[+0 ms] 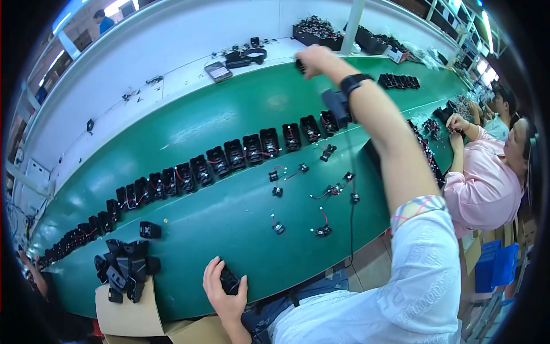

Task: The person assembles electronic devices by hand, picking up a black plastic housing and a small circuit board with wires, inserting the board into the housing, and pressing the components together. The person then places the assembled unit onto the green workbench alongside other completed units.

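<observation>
My left hand (pixel 224 295) rests at the near table edge, its fingers and thumb round a small black plastic housing (pixel 230 281). Stretched far across the green table, my right hand (pixel 318 59) is closed on a dark object (pixel 300 66), mostly hidden by the fingers; its kind cannot be made out. A long curved row of black housings (pixel 235 153) crosses the table, several with red wires showing. Between the row and me lie loose small black parts with red and black wires (pixel 324 230).
Black housings are heaped (pixel 123 266) by an open cardboard box (pixel 129 309) at left, with a single housing (pixel 150 230) beside them. A phone (pixel 218 71) lies on the white ledge near a bin of wired parts (pixel 318 31). A black cable (pixel 352 212) hangs below my right arm. Co-workers (pixel 484 183) sit at right.
</observation>
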A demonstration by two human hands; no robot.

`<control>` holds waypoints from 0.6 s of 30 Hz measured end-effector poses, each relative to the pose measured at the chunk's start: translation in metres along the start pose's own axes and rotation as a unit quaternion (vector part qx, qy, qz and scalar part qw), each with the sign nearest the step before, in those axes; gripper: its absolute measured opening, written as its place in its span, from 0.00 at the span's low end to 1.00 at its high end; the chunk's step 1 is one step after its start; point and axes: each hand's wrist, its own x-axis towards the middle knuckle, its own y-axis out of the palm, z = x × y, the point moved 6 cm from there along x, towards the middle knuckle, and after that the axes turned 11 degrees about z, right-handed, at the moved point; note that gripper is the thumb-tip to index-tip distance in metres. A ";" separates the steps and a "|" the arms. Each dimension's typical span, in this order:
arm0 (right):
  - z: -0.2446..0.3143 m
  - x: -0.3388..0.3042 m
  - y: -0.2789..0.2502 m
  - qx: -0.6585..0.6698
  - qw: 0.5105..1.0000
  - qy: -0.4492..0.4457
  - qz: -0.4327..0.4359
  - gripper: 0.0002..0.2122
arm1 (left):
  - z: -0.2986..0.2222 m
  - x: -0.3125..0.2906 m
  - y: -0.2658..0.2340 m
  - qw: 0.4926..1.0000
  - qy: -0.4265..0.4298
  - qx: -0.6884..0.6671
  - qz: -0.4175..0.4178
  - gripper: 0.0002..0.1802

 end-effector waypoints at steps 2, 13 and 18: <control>-0.072 -0.028 0.021 -0.087 0.996 0.014 0.006 0.36 | 0.000 0.000 0.002 1.000 0.002 -0.001 0.003 0.35; -0.200 -0.135 0.187 -0.050 0.977 0.078 0.191 0.43 | 0.002 0.003 0.009 1.000 -0.011 0.009 -0.002 0.34; -0.190 -0.130 0.201 -0.041 0.977 0.056 0.201 0.43 | 0.003 0.003 0.012 1.000 -0.013 0.003 -0.005 0.34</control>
